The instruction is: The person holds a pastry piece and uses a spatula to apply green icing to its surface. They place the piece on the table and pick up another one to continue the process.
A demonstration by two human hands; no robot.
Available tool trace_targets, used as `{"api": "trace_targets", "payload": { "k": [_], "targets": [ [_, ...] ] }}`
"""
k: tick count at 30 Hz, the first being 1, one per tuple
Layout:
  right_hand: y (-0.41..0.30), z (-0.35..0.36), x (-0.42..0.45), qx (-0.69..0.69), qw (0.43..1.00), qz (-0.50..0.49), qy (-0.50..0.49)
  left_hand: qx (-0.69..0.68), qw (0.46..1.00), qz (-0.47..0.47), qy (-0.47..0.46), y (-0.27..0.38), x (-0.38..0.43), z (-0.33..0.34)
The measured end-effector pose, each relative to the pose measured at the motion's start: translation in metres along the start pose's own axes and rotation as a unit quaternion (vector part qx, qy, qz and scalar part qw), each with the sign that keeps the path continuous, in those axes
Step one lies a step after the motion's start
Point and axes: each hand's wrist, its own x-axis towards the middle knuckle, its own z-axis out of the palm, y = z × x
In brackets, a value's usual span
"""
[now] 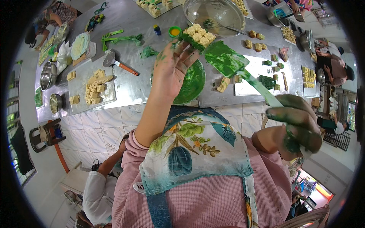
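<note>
My left hand (174, 68), smeared with green, holds up a small cake block (199, 35) with piped cream-coloured icing on top and green icing along its side. In my right hand (296, 125) is the handle of a spatula (228, 59); its blade is coated in green icing and lies close beside the cake block. Below my left hand, a bowl of green icing (196, 82) stands at the table's near edge, partly hidden by my wrist and forearm. Green icing also stains my right fingers.
A large steel bowl (196, 14) with a wire whisk (216, 24) stands at the far side. Cake pieces (95, 85) lie on a board at left, with a scraper (119, 63) near it. At right, a white board (251, 85) bears green-coated pieces. Other people stand around.
</note>
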Motion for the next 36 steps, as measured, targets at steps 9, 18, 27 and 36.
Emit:
{"api": "trace_targets", "payload": {
  "k": [9,18,27,36],
  "targets": [
    [0.005,0.007,-0.007,-0.006,0.998,0.028,0.056,-0.037,0.998,-0.049,0.018,0.008,0.006,0.002],
    [0.011,0.026,-0.002,0.009,0.991,0.030,0.130,-0.016,0.998,-0.043,0.035,0.003,0.002,0.006],
    [0.008,0.006,0.002,-0.002,0.999,0.007,0.039,-0.012,1.000,-0.017,0.006,-0.002,0.000,0.004],
    [0.003,-0.002,-0.016,0.010,0.993,-0.008,0.121,-0.012,0.999,-0.023,-0.020,0.004,0.003,-0.003]
  ]
}}
